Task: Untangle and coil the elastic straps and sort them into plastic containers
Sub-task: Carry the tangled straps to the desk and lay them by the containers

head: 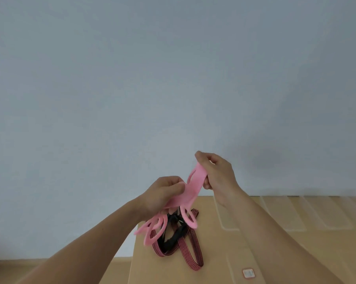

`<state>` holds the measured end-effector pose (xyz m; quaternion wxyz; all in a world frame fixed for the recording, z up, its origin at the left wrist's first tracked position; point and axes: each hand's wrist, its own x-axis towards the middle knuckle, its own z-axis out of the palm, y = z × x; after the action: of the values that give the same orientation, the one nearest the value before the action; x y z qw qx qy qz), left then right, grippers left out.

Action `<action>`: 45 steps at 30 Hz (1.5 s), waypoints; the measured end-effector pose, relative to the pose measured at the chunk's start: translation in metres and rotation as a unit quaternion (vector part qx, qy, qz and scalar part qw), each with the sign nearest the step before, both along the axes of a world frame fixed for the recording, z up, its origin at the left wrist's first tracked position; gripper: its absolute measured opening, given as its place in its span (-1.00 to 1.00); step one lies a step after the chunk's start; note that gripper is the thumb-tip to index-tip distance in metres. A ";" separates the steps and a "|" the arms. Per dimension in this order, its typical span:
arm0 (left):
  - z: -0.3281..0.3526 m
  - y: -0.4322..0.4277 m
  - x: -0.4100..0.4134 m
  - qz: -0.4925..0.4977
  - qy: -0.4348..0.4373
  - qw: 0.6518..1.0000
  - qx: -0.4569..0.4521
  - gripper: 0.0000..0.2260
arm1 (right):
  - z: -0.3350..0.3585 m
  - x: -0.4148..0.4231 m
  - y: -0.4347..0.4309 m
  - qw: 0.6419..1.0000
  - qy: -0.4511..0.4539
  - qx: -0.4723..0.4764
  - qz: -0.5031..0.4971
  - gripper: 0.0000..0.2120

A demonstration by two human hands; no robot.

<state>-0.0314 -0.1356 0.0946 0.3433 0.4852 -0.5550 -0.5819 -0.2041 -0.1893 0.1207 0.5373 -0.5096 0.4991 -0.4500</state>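
Both hands are up off the table (214,255) and in front of the pale wall (173,78), a little apart, and between them runs the pink strap (192,182). The right hand (217,173) is the higher and farther one, thumb and fingers pinched on the strap's top end, with the other fingers curled in behind it. The left hand (164,193) sits lower and to the left, its fingers curled round the same strap where the band bends over. So each hand is clamped on the pink strap, and the short stretch between them slants up to the right. Below the left hand the rest of it spills down in several loose loops, some to the left past the table's edge, one to the right above the tabletop. Caught up among those loops is the black strap (178,237), bunched in a dark knot right under the left hand. The striped strap (193,252), red and black, comes out of the same tangle and lies on the table in long loops that run toward the near edge. Whether the left hand also has hold of the black strap, I cannot tell. On the right, far side of the table stands a row of clear containers (285,218), faint against the wood and partly behind the right forearm. Near the front edge lies a small white tag (248,274).
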 end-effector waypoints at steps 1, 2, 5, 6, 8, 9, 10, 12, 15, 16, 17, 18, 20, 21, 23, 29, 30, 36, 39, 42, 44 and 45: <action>0.002 0.001 -0.001 0.003 0.018 1.000 -0.010 -0.78 | -0.002 -0.004 0.003 0.999 0.045 -0.008 -0.001 -0.69; 0.005 0.002 -0.002 0.012 0.042 0.999 -0.022 -0.77 | -0.005 -0.008 0.008 0.996 0.091 -0.010 0.003 -0.60; 0.010 0.001 -0.006 0.050 0.127 0.990 -0.028 -0.74 | -0.022 -0.018 0.029 0.984 0.168 0.005 0.059 -0.28; 0.011 0.001 -0.010 0.056 0.160 0.985 -0.015 -0.73 | -0.028 -0.019 0.037 0.984 0.153 0.013 0.086 -0.28; 0.013 0.000 -0.018 0.062 0.220 0.973 0.018 -0.73 | -0.033 -0.020 0.051 0.986 0.097 0.011 0.133 -0.43; 0.013 0.000 -0.023 0.069 0.239 0.968 0.028 -0.72 | -0.032 -0.022 0.058 0.985 0.079 0.000 0.152 -0.50; 0.013 0.000 -0.028 0.078 0.249 0.965 0.035 -0.71 | -0.032 -0.023 0.064 0.984 0.059 -0.005 0.167 -0.55; 0.012 0.000 -0.039 0.094 0.240 0.965 0.043 -0.71 | -0.035 -0.029 0.071 0.984 0.053 0.005 0.170 -0.58; 0.009 0.000 -0.056 0.098 0.198 0.975 0.035 -0.70 | -0.048 -0.043 0.081 0.986 0.131 0.016 0.102 -0.57; 0.008 0.000 -0.062 0.089 0.188 0.978 0.035 -0.71 | -0.052 -0.048 0.085 0.986 0.153 0.012 0.069 -0.67; 0.006 0.000 -0.067 0.081 0.181 0.979 0.040 -0.74 | -0.056 -0.054 0.088 0.988 0.151 0.012 0.041 -0.76; 0.004 0.000 -0.071 0.076 0.176 0.980 0.051 -0.75 | -0.059 -0.062 0.092 0.992 0.124 0.021 0.018 -0.81; -0.001 -0.001 -0.080 0.085 0.171 0.977 0.094 -0.74 | -0.064 -0.080 0.100 0.996 0.076 0.037 -0.003 -0.85; -0.006 -0.002 -0.085 0.104 0.176 0.971 0.125 -0.74 | -0.066 -0.090 0.104 0.996 0.080 0.040 -0.012 -0.87; -0.017 -0.001 -0.099 0.159 0.197 0.948 0.195 -0.81 | -0.073 -0.110 0.112 0.993 0.095 0.057 -0.031 -0.90; -0.071 0.017 -0.155 0.220 0.197 0.889 0.350 -0.71 | -0.110 -0.167 0.123 0.975 0.131 0.178 0.014 -0.83; -0.078 0.021 -0.165 0.230 0.192 0.884 0.358 -0.72 | -0.117 -0.176 0.123 0.972 0.136 0.192 0.028 -0.82; -0.115 0.036 -0.212 0.255 0.106 0.888 0.368 -0.91 | -0.166 -0.219 0.111 0.949 0.141 0.269 0.092 -0.79; -0.125 0.035 -0.223 0.272 0.062 0.883 0.379 -0.92 | -0.191 -0.224 0.099 0.939 0.156 0.273 0.138 -0.83; -0.131 0.034 -0.225 0.281 0.048 0.878 0.385 -0.94 | -0.210 -0.229 0.089 0.931 0.200 0.254 0.170 -0.88; -0.133 0.035 -0.226 0.299 0.041 0.873 0.383 -0.94 | -0.220 -0.232 0.084 0.927 0.227 0.237 0.180 -0.86; -0.133 0.036 -0.228 0.305 0.037 0.872 0.382 -0.94 | -0.223 -0.233 0.083 0.925 0.246 0.224 0.182 -0.85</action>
<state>-0.2592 -0.0997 -0.0384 0.3125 0.7017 -0.1007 -0.6323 -0.4367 -0.1063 -0.1027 0.5706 -0.5529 0.6017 -0.0814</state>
